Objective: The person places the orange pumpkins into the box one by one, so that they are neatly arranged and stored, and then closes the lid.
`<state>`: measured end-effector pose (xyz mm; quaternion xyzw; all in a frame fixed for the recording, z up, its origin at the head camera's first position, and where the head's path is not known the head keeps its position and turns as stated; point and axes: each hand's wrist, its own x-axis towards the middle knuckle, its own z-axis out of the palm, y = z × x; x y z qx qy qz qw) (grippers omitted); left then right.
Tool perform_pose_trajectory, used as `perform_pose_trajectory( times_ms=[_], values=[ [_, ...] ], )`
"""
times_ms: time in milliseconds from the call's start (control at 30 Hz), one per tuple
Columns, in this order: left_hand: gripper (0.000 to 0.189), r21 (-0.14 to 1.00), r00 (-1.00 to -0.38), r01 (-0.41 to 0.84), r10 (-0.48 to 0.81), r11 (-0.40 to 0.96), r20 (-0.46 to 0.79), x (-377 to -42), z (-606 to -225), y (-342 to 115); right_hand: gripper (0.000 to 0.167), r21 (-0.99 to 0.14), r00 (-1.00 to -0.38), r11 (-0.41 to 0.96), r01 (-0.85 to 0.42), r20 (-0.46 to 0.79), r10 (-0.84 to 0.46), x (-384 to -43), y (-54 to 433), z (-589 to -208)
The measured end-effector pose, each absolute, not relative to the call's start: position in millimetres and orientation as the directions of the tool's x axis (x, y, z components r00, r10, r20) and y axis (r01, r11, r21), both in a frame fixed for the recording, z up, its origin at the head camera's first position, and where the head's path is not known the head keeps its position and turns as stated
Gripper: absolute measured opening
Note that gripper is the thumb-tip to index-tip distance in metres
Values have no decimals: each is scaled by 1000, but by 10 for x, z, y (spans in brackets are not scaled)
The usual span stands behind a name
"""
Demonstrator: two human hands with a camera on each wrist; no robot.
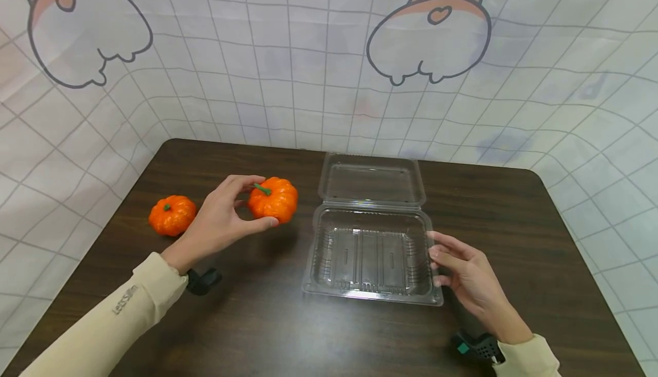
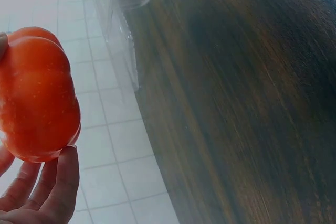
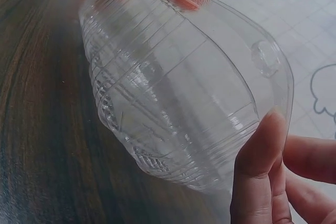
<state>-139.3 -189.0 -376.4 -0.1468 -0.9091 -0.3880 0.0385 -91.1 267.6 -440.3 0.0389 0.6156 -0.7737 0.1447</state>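
My left hand [image 1: 223, 214] grips a small orange pumpkin [image 1: 280, 201] with a green stem, held up above the table left of the clear plastic box. In the left wrist view the pumpkin [image 2: 39, 95] sits between thumb and fingertips [image 2: 65, 166]. The hinged clear box [image 1: 372, 294] lies open, its lid [image 1: 372, 163] folded back toward the wall. At the box's right rim, my right hand [image 1: 473, 277] pinches the edge between thumb and fingers, as the right wrist view also shows with the thumb [image 3: 265, 140] on the clear rim.
A second orange pumpkin [image 1: 173, 216] rests on the dark wooden table [image 1: 257, 320] at the left, beyond the left wrist. Behind the table hangs a white gridded cloth [image 1: 308, 51] with cartoon drawings. Each wrist wears a black device.
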Motion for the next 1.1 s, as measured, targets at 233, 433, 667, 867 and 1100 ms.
perform_pose_trajectory(
  times_ms=[233, 433, 667, 867, 1100],
  values=[
    [80, 700, -948, 313, 260, 642, 185, -1426, -3742, -1809, 32, -935, -950, -210, 285, -247, -192, -912, 2662, -4434],
    [79, 708, -944, 319, 276, 630, 180, -1449, -3723, -1753, 32, -933, -946, -200, 298, -261, -190, -923, 2632, -4447],
    [77, 715, -943, 319, 286, 622, 171, -1461, -3704, -1683, 32, -928, -944, -216, 303, -262, -198, -934, 2589, -4459],
    [75, 723, -941, 321, 295, 612, 168, -1462, -3700, -1614, 31, -927, -943, -210, 312, -275, -186, -935, 2554, -4466],
    [76, 721, -933, 336, 317, 606, 169, -1480, -3716, -1513, 32, -925, -943, -213, 314, -278, -184, -942, 2518, -4470]
  ],
)
